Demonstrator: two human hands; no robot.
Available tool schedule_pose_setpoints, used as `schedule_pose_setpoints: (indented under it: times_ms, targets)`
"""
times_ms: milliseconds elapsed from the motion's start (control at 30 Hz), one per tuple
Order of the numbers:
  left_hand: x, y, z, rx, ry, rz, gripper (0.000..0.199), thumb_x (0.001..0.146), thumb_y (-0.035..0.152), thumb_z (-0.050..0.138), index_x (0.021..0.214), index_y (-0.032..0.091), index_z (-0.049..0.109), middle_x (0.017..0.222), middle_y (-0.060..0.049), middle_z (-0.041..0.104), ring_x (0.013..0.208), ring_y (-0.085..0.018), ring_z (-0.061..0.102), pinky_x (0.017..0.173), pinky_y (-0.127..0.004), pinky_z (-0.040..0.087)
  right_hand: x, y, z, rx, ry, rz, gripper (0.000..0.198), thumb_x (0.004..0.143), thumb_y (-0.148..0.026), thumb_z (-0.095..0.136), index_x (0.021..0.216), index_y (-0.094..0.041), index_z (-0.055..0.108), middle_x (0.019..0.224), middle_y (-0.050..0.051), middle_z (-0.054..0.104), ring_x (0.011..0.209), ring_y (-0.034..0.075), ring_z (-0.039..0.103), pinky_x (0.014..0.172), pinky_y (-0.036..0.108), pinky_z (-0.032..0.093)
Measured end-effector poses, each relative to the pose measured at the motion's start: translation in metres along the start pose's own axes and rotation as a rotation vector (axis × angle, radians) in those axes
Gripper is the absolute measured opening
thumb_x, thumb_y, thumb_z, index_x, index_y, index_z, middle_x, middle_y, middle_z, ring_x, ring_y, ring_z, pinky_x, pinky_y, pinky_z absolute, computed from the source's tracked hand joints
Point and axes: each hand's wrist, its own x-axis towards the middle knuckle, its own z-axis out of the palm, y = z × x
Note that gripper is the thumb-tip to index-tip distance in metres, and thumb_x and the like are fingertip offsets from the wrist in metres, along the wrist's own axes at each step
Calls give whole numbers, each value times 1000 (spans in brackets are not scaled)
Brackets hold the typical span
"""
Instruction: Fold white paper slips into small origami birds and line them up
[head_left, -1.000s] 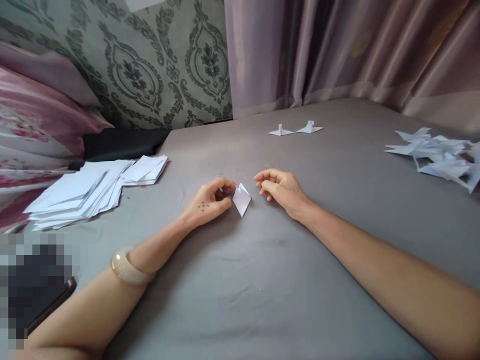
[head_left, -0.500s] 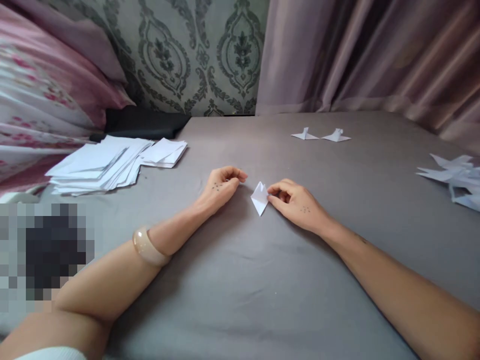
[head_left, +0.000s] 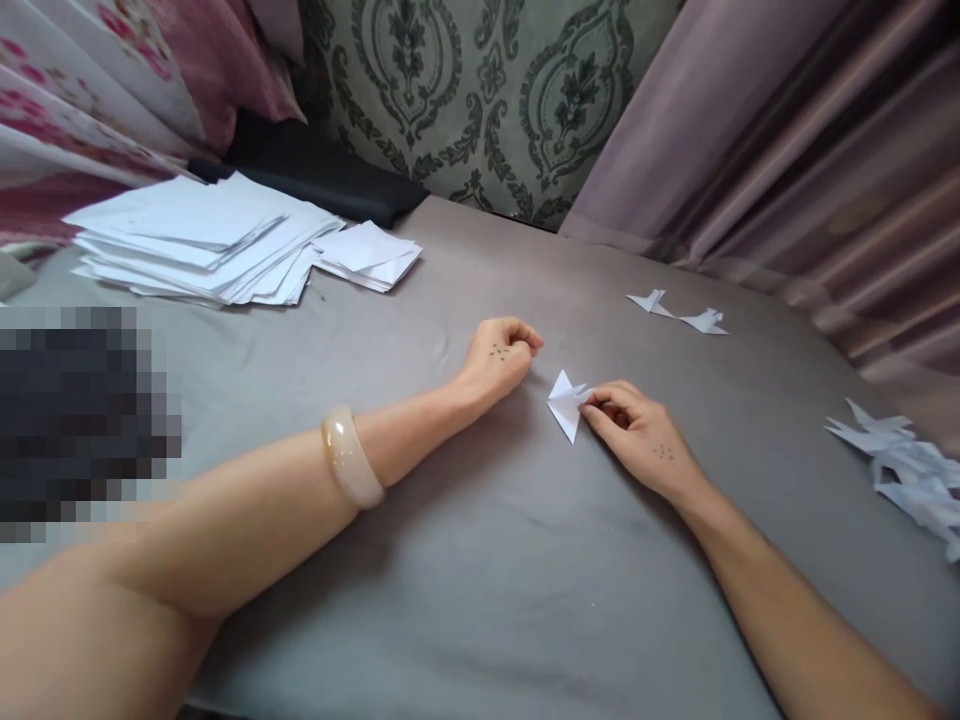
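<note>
My right hand (head_left: 639, 432) pinches the right side of a small white folded paper bird (head_left: 565, 406) between thumb and fingers, low over the grey cloth. One pointed wing sticks up and away, another points down towards me, and a thin folded tip rises by my fingertips. To the left of the bird is my left hand (head_left: 501, 358), apart from it. Its fingers are curled in towards the thumb, with nothing visible in them. A pale bangle (head_left: 350, 455) circles my left forearm.
Stacked white sheets (head_left: 199, 235) lie at the back left, beside a smaller stack of paper squares (head_left: 369, 255). Two finished-looking paper birds (head_left: 703, 320) stand at the back right. Several more paper birds (head_left: 900, 460) lie heaped at the right edge.
The view has tilted and swung left. The paper bird's two wings now spread apart, where it was a narrow diamond. My left fingers have curled in more.
</note>
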Motion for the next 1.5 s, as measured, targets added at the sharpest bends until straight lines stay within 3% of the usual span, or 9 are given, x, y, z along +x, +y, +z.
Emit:
schedule_pose_setpoints:
  times_ms: [333, 433, 633, 733, 833, 1033, 1133, 1267, 1500]
  targets:
    - [6, -10, 5, -56, -26, 46, 30, 64, 5, 42, 78, 13, 67, 78, -6, 69, 79, -17, 63, 75, -29, 49, 0, -7, 1, 1, 28, 65, 18, 80, -33, 56, 90, -19, 64, 88, 4, 61, 62, 12, 51, 60, 28, 42]
    - [5, -9, 5, -45, -110, 68, 30, 63, 7, 44, 81, 13, 67, 80, -6, 69, 76, -16, 62, 70, -27, 48, 0, -9, 1, 13, 36, 104, 19, 79, -31, 55, 91, -18, 63, 86, 5, 62, 62, 12, 51, 60, 28, 42]
    - [-6, 4, 1, 289, -430, 164, 24, 64, 19, 56, 87, 16, 65, 88, -7, 67, 86, -23, 58, 76, -35, 47, 0, -9, 1, 0, 55, 56, 17, 77, -33, 58, 84, -19, 63, 82, 3, 60, 59, 11, 49, 58, 27, 43]
    - [-9, 3, 2, 447, -423, 309, 21, 67, 23, 61, 87, 17, 64, 92, -7, 65, 93, -25, 55, 86, -40, 43, 0, -5, 3, -14, 52, 20, 17, 78, -35, 58, 85, -20, 63, 82, 3, 58, 61, 12, 49, 58, 27, 42]
    - [-7, -3, 4, 494, -428, 379, 8, 75, 22, 58, 78, 17, 63, 84, -5, 63, 82, -21, 55, 80, -36, 43, 0, 0, 4, -15, 35, 10, 16, 79, -33, 58, 85, -20, 63, 83, 2, 57, 62, 11, 49, 60, 27, 42]
    - [-2, -5, 2, 541, -475, 447, 10, 82, 23, 55, 76, 18, 61, 77, -3, 61, 76, -17, 52, 75, -31, 40, -3, -1, 4, 36, 12, 14, 12, 78, -27, 56, 84, -21, 65, 83, 1, 58, 64, 11, 49, 63, 27, 41]
    - [-4, -2, 1, 575, -488, 463, 11, 84, 24, 54, 77, 18, 59, 81, -3, 61, 81, -18, 52, 78, -32, 41, -3, -1, 2, 134, -3, 30, 19, 72, -19, 54, 86, -21, 66, 85, 1, 61, 65, 11, 50, 64, 27, 42]
    - [-9, -1, 1, 552, -468, 433, 6, 84, 23, 53, 85, 19, 58, 85, -3, 60, 83, -18, 53, 77, -31, 43, 0, 2, -3, 400, 52, 203, 31, 67, -17, 52, 93, -21, 68, 88, 2, 65, 63, 11, 52, 60, 26, 42]
    - [-14, 1, 5, 442, -400, 289, 21, 80, 29, 62, 98, 20, 62, 92, -3, 62, 82, -15, 57, 75, -27, 44, 4, 2, -6, 750, 159, 341, 20, 66, -20, 54, 83, -19, 64, 85, 2, 65, 72, 13, 58, 59, 24, 43]
